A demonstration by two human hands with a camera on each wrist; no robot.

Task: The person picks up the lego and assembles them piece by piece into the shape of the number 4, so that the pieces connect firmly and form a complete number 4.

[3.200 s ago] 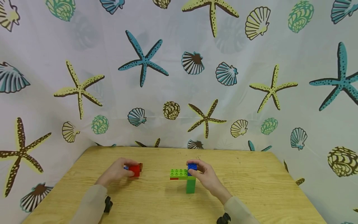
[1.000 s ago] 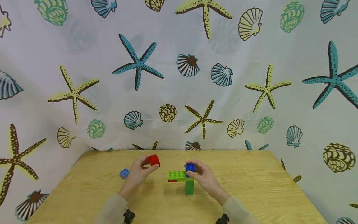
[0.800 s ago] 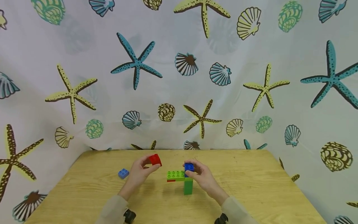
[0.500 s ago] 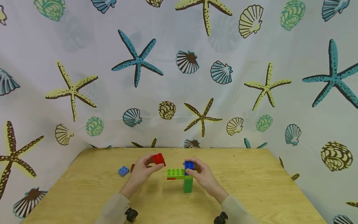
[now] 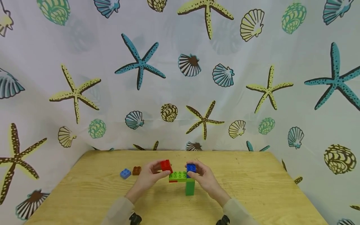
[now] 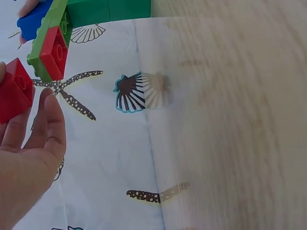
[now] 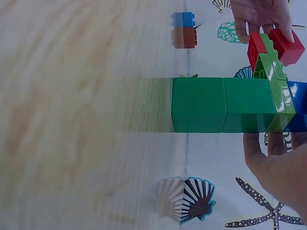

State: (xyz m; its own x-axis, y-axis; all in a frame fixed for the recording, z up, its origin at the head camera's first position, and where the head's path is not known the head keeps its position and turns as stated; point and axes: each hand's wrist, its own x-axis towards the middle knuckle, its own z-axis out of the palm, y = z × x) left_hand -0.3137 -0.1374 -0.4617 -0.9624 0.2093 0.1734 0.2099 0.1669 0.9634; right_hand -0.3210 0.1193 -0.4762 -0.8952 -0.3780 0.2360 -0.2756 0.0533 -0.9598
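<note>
My left hand (image 5: 149, 177) pinches a red toy building brick (image 5: 166, 166) over the left end of a long lime-green brick (image 5: 177, 176). In the left wrist view, a gap shows between the held red brick (image 6: 15, 93) and the studs of the lime-green brick (image 6: 42, 52). Another red brick (image 6: 54, 53) is fixed under that end. Stacked dark green bricks (image 7: 221, 104) stand upright and carry the lime-green brick at their top. My right hand (image 5: 206, 177) grips the blue brick (image 5: 191, 168) that tops this tower, thumb on its near side.
A light blue brick (image 5: 125, 173) and a brown brick (image 5: 137, 170) lie on the wooden table (image 5: 247, 181), left of the tower. Behind the table hangs a white curtain (image 5: 174, 84) printed with shells and starfish.
My left hand has picked up the red brick at the left and carried it rightward to the lime-green brick, uncovering the brown and light blue bricks. My right hand stays on the blue brick.
</note>
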